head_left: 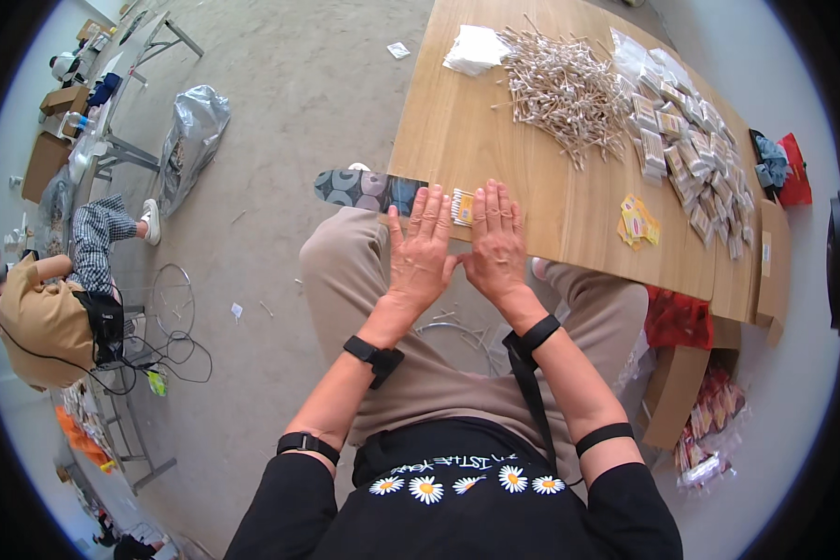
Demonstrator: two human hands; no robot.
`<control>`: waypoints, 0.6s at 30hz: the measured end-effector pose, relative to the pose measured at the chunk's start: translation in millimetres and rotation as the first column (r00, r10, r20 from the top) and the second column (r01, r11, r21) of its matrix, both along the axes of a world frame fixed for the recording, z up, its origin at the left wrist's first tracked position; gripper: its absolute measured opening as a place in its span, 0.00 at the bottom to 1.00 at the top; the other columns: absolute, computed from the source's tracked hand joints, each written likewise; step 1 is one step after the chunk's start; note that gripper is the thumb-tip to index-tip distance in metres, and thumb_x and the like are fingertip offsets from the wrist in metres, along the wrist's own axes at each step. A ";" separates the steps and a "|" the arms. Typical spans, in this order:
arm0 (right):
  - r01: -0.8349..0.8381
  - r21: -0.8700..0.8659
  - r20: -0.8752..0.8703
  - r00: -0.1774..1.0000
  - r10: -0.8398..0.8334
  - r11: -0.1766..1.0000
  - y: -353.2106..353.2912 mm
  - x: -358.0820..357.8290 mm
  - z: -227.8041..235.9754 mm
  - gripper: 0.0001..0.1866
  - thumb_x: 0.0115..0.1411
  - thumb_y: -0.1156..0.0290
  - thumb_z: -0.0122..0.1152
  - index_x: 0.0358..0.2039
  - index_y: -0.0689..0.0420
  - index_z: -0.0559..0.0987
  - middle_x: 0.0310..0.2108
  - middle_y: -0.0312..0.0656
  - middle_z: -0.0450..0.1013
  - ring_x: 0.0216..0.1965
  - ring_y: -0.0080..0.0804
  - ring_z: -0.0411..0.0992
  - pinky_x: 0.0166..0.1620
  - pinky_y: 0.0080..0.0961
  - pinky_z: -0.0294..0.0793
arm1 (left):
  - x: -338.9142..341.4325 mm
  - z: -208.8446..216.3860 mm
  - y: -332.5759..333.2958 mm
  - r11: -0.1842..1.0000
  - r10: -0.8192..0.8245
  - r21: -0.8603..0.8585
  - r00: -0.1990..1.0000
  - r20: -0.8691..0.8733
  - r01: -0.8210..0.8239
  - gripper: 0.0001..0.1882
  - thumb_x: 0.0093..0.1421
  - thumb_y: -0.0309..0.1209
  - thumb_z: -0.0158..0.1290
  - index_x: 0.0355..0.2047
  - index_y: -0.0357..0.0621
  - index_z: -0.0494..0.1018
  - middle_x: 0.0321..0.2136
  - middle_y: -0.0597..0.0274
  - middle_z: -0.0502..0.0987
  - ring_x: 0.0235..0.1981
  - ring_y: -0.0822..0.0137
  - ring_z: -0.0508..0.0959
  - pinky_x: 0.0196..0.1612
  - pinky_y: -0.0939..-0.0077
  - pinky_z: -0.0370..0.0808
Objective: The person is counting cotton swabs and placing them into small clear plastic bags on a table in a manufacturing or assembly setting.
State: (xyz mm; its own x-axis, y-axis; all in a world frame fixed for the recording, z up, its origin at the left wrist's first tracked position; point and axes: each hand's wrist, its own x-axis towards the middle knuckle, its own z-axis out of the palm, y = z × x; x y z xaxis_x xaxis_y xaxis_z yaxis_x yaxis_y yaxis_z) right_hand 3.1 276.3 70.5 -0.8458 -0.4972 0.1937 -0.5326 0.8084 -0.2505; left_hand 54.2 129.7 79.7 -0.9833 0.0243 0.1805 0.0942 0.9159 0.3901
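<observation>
A small pack of cotton swabs [462, 207] with a yellow card lies at the near edge of the wooden table [457, 121]. My left hand [423, 250] is flat along its left side, fingers stretched out. On the other side lies my right hand [497, 247], also flat with fingers straight, its edge beside the card. The thumbs meet or nearly meet below the pack. Under the left fingertips, a dark patterned strip [369, 189] with a rounded end juts past the table's left edge. Farther back is a large heap of loose cotton swabs [569, 93].
White slips [476, 49] lie left of the heap. Many filled clear packs [691, 149] are piled at right, near yellow cards [637, 222]. Cardboard boxes [677, 392] stand below right. A seated person [51, 317] is at far left, and a grey plastic bag [194, 131] on the floor.
</observation>
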 end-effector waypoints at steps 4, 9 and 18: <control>0.008 -0.027 -0.002 1.000 -0.008 1.000 0.0 0.8 1.1 0.56 0.43 0.66 0.74 0.69 0.66 0.55 0.72 0.57 0.48 0.75 0.49 0.44 0.73 0.45 0.43 | -5.3 -0.6 -6.1 0.999 -0.019 -0.050 1.000 -0.012 0.019 0.54 0.47 0.38 0.68 0.71 0.40 0.52 0.73 0.54 0.49 0.75 0.58 0.46 0.71 0.38 0.37; 0.011 -0.003 0.028 1.000 -0.011 1.000 -2.1 0.9 2.6 0.53 0.44 0.66 0.72 0.69 0.66 0.56 0.72 0.55 0.48 0.75 0.49 0.43 0.74 0.44 0.41 | -17.9 -3.5 -11.2 0.982 -0.018 -0.187 0.998 0.064 0.030 0.62 0.40 0.37 0.71 0.72 0.41 0.48 0.74 0.54 0.47 0.75 0.59 0.44 0.72 0.38 0.34; 0.107 -0.032 0.028 0.994 -0.106 0.994 -20.4 4.9 2.5 0.55 0.42 0.66 0.75 0.68 0.68 0.56 0.72 0.59 0.47 0.75 0.53 0.42 0.74 0.45 0.42 | -31.0 -12.5 -8.1 0.968 -0.045 -0.245 0.999 0.031 0.051 0.64 0.37 0.39 0.72 0.72 0.41 0.49 0.74 0.56 0.47 0.75 0.60 0.44 0.72 0.39 0.32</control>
State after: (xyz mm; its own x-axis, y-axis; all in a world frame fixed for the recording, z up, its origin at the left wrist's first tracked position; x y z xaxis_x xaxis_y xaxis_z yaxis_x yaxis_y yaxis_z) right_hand 8.0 255.9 73.0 -0.8988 -0.3972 0.1857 -0.4364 0.8512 -0.2916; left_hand 23.1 121.5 67.1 -0.9839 0.1122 0.1389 0.1337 0.9786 0.1563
